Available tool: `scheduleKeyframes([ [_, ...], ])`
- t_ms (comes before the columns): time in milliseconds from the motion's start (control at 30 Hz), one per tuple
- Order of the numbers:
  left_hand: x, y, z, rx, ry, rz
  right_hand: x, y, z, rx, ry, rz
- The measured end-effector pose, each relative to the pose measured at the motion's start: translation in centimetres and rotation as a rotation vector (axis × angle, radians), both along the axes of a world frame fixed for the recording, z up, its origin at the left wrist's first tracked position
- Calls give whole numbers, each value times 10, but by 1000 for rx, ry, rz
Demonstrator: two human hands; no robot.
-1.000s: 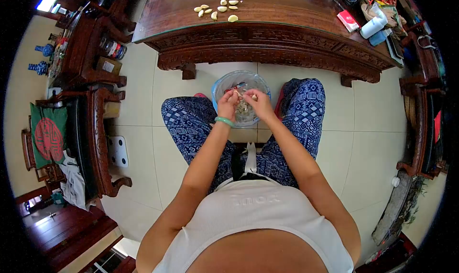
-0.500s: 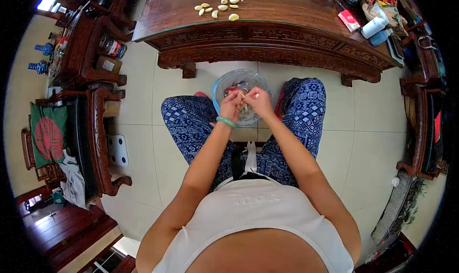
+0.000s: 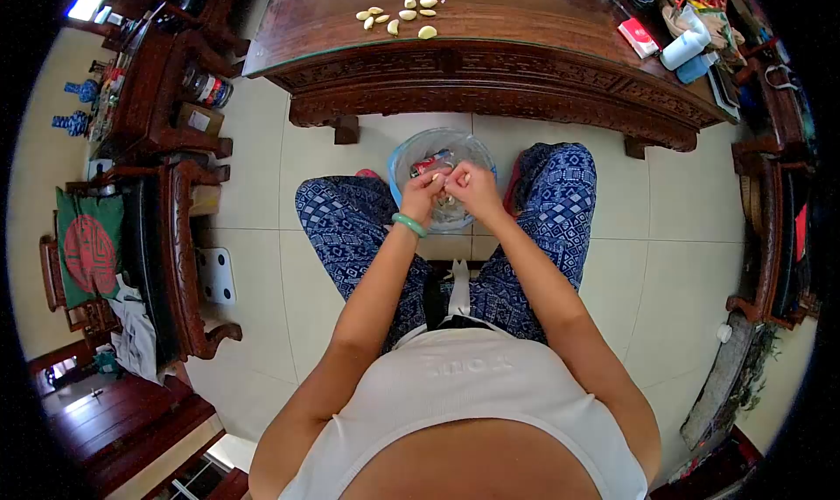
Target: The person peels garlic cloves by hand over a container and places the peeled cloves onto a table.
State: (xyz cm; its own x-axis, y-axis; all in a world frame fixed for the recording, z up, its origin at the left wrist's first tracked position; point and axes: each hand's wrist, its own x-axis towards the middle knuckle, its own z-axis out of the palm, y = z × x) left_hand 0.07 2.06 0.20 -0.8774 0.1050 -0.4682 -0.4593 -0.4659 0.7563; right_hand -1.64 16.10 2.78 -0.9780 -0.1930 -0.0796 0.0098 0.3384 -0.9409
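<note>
Over a clear-lined bin (image 3: 402, 160) between my knees, my two hands meet fingertip to fingertip. My left hand (image 3: 422, 196), with a green bangle (image 3: 409, 224) at the wrist, is closed in a pinch on a small pale garlic clove, mostly hidden by the fingers. My right hand (image 3: 473, 192) is curled closed against the same clove, its thumb and forefinger touching the left fingertips. Inside the bin lie a red and blue wrapper (image 3: 430, 161) and pale scraps. Several peeled garlic cloves (image 3: 408, 14) lie on the wooden table (image 3: 516, 14) ahead.
A white bottle (image 3: 685, 50), a red and white packet (image 3: 639, 37) and colourful bags crowd the table's right end. The table's carved front edge stands just beyond the bin. Carved chairs (image 3: 179, 255) line the left side, with a white stool (image 3: 216, 275) beside them.
My hands have shifted slightly, the fingers turning against each other, and more of the wrapper in the bin shows. The cloves on the table have not moved.
</note>
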Motion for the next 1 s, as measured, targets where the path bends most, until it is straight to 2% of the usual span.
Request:
scheduleKeyframes([
  [100, 0, -3, -6, 35, 45, -69, -4, 2, -1, 42, 57, -106],
  [167, 3, -1, 8, -100, 1, -81, -9, 5, -12, -1, 53, -224],
  [333, 6, -2, -3, -173, 111, -73, -12, 10, -14, 105, 101, -139],
  [400, 6, 0, -5, -199, 138, -36, -10, 8, -12, 52, 4, -91],
  [533, 5, -3, -27, -247, 200, 32, -6, -2, -15, -67, 94, -50],
  [600, 5, -3, -31, -253, 210, 47, -5, -1, -8, -22, 63, -19],
  [667, 6, -3, -27, -440, 281, 57, -4, 0, 6, 22, 32, 15],
  [700, 8, -1, -13, -440, 281, 57, -4, 1, 15, 14, 25, 67],
  [767, 11, 3, 18, -977, 301, -7, -4, 1, 17, 6, 17, 123],
  [800, 10, 2, 17, -977, 300, -6, -4, 1, 13, 64, 76, 123],
  [867, 10, 3, 15, -1213, 594, 45, -4, 0, 7, 123, 135, 123],
  [1000, 10, 7, 16, -1213, 638, 52, -4, -1, -1, 81, 250, 84],
])
